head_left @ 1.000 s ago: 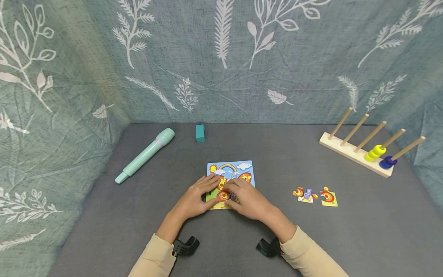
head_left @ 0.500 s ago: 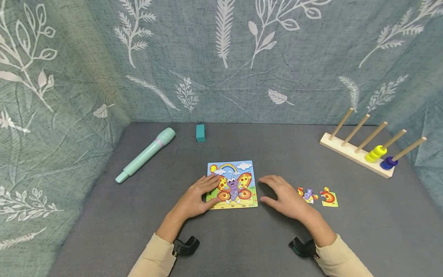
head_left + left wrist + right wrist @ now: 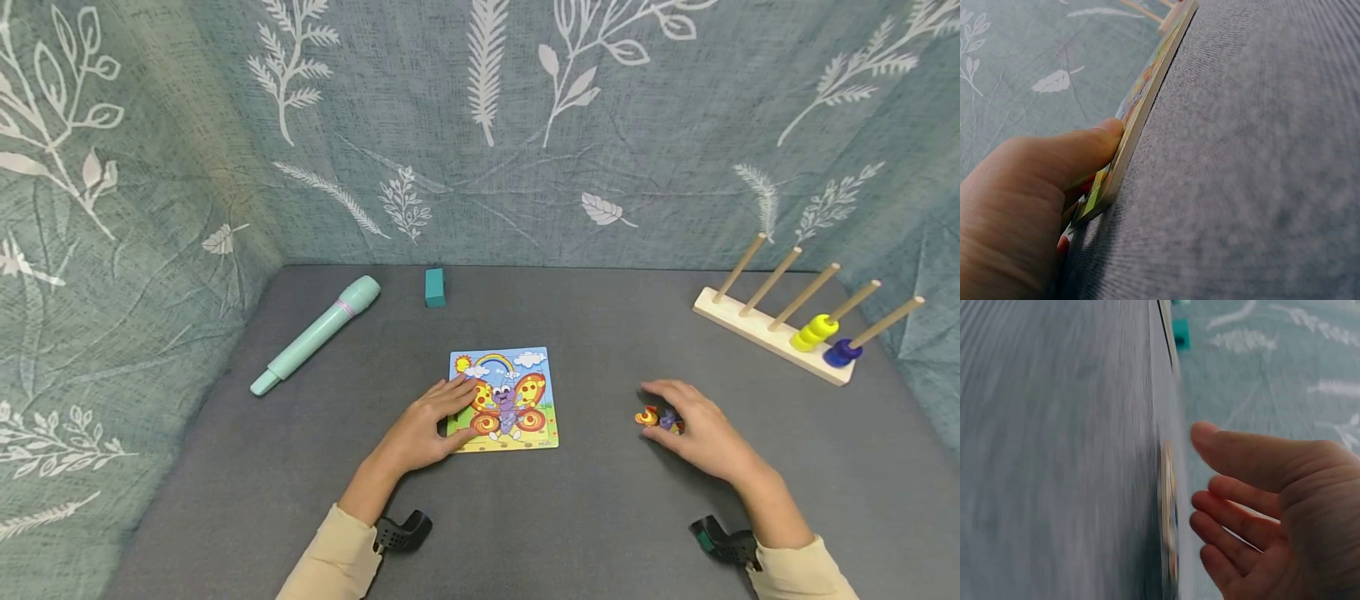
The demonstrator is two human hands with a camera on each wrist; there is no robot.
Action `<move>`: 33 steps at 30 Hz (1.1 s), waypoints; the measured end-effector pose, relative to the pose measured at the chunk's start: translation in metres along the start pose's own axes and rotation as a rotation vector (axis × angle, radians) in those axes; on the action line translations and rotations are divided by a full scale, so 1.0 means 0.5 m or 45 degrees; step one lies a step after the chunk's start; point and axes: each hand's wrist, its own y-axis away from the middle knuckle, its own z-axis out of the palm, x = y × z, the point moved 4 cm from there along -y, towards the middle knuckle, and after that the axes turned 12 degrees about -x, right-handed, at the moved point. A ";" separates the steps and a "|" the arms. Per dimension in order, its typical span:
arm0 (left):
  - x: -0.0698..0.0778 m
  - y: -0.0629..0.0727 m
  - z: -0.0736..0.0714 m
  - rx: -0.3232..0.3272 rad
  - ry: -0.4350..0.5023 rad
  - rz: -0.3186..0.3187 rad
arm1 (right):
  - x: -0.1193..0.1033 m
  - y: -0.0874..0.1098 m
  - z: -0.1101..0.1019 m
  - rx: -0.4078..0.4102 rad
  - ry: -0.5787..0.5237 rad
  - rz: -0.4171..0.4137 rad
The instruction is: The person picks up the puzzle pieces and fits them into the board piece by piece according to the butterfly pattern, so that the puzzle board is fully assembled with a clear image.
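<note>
A square puzzle board (image 3: 536, 433) with a butterfly, rainbow and sun picture lies flat on the dark table. My left hand (image 3: 423, 425) rests on its left side, fingers lying over the picture. In the left wrist view the thumb (image 3: 1094, 147) presses at the board's near edge. Farther right, my right hand (image 3: 705, 433) hovers with thumb and fingers apart over a loose puzzle piece (image 3: 646, 416), which shows in part between them. The other loose piece is hidden beneath this hand. Seen edge-on in the right wrist view, puzzle pieces (image 3: 1168, 512) lie beside the fingertips, apart from them.
A mint-green microphone-shaped toy (image 3: 315, 337) lies at the back left. Near the back edge stands a small teal block (image 3: 435, 287). A wooden peg stand (image 3: 750, 321) with yellow and blue beads sits at the back right. Patterned cloth (image 3: 480, 192) hangs behind the table.
My right hand has left the board, uncovering the butterfly, and moved right until it is over the loose pieces. My left hand stays on the board.
</note>
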 end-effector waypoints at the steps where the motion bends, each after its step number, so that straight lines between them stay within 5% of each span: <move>1: 0.000 0.000 0.000 -0.001 -0.002 0.001 | 0.006 0.005 -0.002 -0.005 0.006 0.014; 10: 0.000 -0.001 0.000 -0.007 0.009 0.004 | 0.037 0.039 -0.012 -0.004 0.023 0.031; 33: 0.002 -0.001 -0.001 -0.001 0.012 -0.009 | 0.030 0.030 -0.002 0.222 0.093 -0.041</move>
